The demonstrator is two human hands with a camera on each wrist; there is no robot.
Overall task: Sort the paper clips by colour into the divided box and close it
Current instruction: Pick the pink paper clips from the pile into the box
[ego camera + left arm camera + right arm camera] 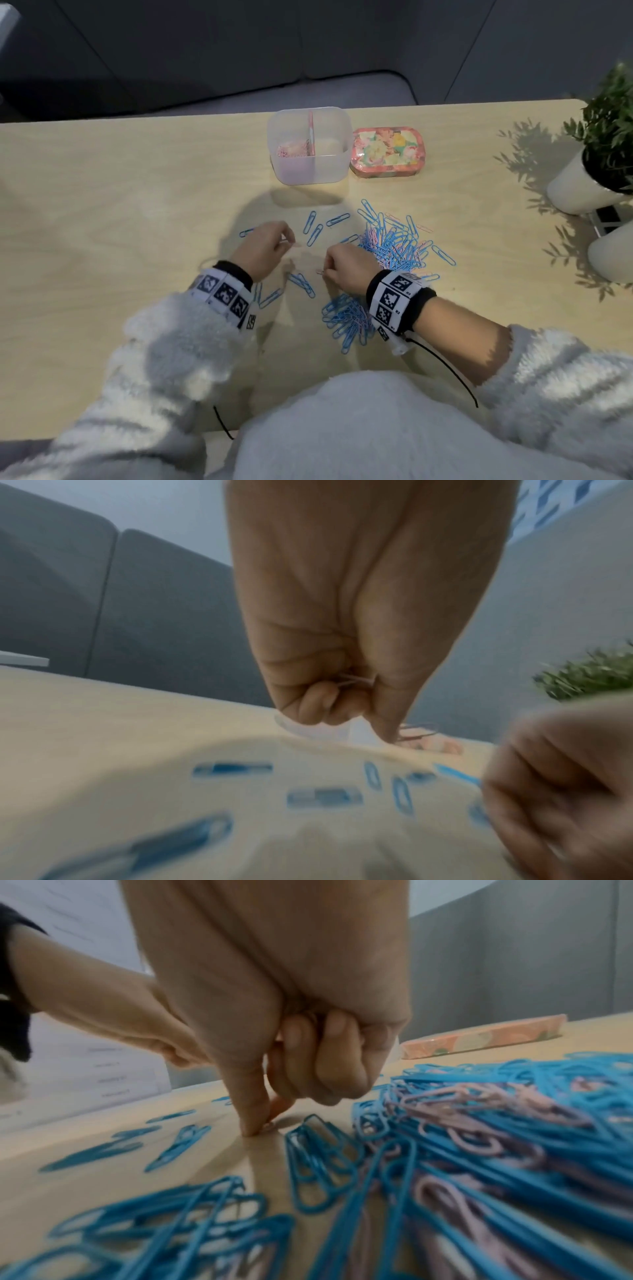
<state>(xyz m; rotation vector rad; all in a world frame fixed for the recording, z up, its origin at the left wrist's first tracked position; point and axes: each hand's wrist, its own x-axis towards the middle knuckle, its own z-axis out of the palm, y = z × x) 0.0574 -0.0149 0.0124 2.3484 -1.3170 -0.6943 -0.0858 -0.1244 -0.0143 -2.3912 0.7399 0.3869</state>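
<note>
The clear divided box [310, 171] stands open at the back of the table, with pink clips [291, 152] in its left compartment. Its floral lid [385, 152] lies to its right. A mixed pile of blue and pink paper clips [394, 240] lies in front, and a second, mostly blue heap [346, 318] sits by my right wrist. My left hand [291, 241] is curled round a few pink clips [352, 681] and pinches one more at the thumb tip. My right hand [325, 271] is down on the table, thumb and forefinger pinching a small pale pink clip [268, 1126].
Loose blue clips [313, 228] are scattered between my hands and the box. Two white pots stand at the right edge, one holding a green plant [609, 113]. A dark sofa lies beyond the table's far edge.
</note>
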